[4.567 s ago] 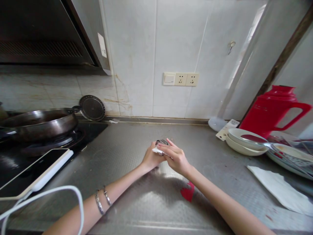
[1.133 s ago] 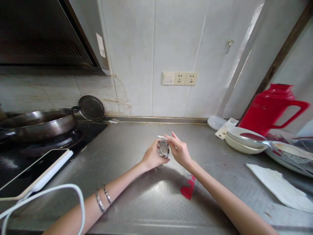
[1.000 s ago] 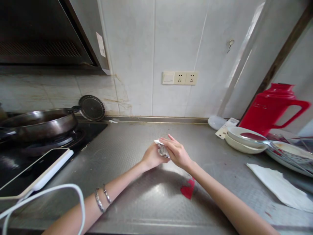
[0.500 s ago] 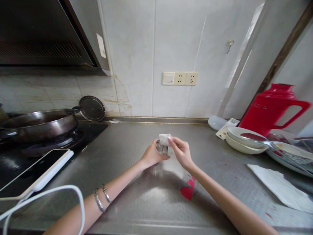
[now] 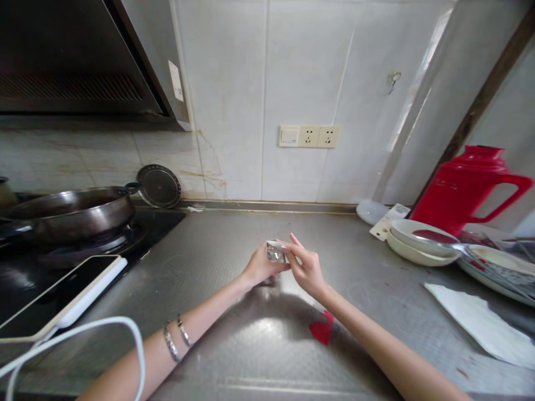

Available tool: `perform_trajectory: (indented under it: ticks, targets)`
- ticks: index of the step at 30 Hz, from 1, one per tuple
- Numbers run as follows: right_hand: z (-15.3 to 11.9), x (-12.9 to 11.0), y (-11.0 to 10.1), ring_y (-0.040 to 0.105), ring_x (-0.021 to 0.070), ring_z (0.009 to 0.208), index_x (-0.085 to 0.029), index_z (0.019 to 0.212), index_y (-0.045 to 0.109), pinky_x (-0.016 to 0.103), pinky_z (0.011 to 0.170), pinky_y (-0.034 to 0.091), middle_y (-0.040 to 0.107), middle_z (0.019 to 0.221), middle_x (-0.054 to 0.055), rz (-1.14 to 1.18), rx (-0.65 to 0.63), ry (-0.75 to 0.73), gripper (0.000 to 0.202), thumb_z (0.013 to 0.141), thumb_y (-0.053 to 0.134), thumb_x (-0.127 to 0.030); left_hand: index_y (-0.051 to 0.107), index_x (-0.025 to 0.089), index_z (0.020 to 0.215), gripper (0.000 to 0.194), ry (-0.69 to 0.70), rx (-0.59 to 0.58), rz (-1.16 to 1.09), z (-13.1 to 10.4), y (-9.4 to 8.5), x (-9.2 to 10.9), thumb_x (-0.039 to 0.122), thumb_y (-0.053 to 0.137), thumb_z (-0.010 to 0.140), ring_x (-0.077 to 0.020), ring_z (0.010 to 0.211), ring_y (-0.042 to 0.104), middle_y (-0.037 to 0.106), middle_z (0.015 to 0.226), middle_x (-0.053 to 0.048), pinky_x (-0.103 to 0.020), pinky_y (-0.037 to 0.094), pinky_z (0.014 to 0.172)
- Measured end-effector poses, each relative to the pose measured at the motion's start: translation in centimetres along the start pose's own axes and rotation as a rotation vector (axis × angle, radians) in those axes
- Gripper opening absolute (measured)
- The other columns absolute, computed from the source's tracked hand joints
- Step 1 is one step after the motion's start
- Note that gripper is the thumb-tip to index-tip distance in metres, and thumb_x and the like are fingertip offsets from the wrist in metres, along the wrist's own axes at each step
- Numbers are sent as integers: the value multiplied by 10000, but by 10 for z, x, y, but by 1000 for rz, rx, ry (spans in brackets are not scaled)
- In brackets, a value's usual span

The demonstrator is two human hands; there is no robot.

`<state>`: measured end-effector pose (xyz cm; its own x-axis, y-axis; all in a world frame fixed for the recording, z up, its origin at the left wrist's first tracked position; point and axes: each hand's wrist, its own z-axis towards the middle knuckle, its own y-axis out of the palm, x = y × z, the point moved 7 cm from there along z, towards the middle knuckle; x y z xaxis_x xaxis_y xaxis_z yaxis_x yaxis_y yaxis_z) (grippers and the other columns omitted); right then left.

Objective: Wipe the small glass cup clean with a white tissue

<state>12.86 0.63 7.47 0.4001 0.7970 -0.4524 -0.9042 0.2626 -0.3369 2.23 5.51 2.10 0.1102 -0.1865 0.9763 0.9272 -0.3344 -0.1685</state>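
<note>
My left hand (image 5: 261,264) is wrapped around a small clear container (image 5: 276,252), glass or plastic, tilted with its mouth facing me. It is held just above the steel counter (image 5: 234,328). My right hand (image 5: 306,266) is at the right side of the container's mouth. Its thumb and nearest fingers are bent together there, while one finger points up. Whatever lies between those fingertips is hidden; no white tissue stands out clearly above the rim. Below the left hand is a small dark reddish patch that I cannot make out.
A pan (image 5: 79,214) stands on the black stove at left, near a phone with a power bank (image 5: 79,295) and white cable (image 5: 125,320). At right are a red thermos jug (image 5: 463,186), stacked bowls (image 5: 418,250) and a white paper sheet (image 5: 476,323). A red patch (image 5: 321,328) lies on the counter.
The white tissue that my right hand pinched above the container no longer shows there. The right fingers have moved down to the container's mouth, and one finger has lifted. The left hand keeps its grip.
</note>
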Motion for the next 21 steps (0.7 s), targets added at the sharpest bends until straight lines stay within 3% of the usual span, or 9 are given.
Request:
perform_trajectory:
  ticks: [4, 7, 9, 14, 17, 21]
  targets:
    - [5, 22, -17, 685, 204, 808, -174, 877, 708, 330, 787, 543, 698, 728, 1, -17, 180, 236, 299, 902, 478, -362, 532, 167, 1003, 605, -95, -37, -147, -2, -1, -3, 354, 843, 519, -128, 606, 564, 591, 759, -6, -215, 467, 434]
    - [9, 35, -22, 655, 177, 709, -153, 914, 703, 251, 630, 512, 705, 762, 28, -41, 227, 318, 333, 904, 468, -388, 502, 165, 1028, 671, -140, -130, -325, -6, 7, -7, 470, 829, 527, -129, 609, 565, 581, 782, -21, -217, 458, 426]
    - [11, 38, -16, 646, 165, 684, -151, 944, 700, 240, 618, 499, 719, 799, 42, -45, 178, 316, 316, 901, 476, -370, 508, 165, 1024, 672, -146, -168, -421, -6, 12, -8, 579, 769, 563, -126, 599, 565, 579, 785, -28, -203, 428, 412]
    - [13, 35, 6, 658, 154, 665, -158, 1037, 677, 231, 604, 501, 729, 817, 47, -60, 58, 280, 305, 914, 443, -309, 545, 164, 954, 672, -226, -131, -599, -1, 13, -9, 764, 549, 652, -104, 515, 534, 572, 719, -18, -173, 326, 353]
    - [16, 35, 12, 674, 159, 674, -160, 1073, 667, 241, 615, 522, 734, 837, 54, -85, 49, 236, 313, 921, 422, -283, 543, 180, 945, 696, -319, -104, -660, 4, 8, -8, 814, 377, 710, -110, 463, 524, 572, 669, -7, -178, 282, 333]
    - [17, 38, 17, 705, 185, 808, -195, 1129, 645, 275, 693, 563, 731, 982, 74, -109, 53, 134, 316, 919, 414, -243, 549, 181, 903, 695, -384, -62, -648, 12, 2, -12, 811, 305, 740, -110, 399, 491, 563, 601, 4, -189, 247, 326]
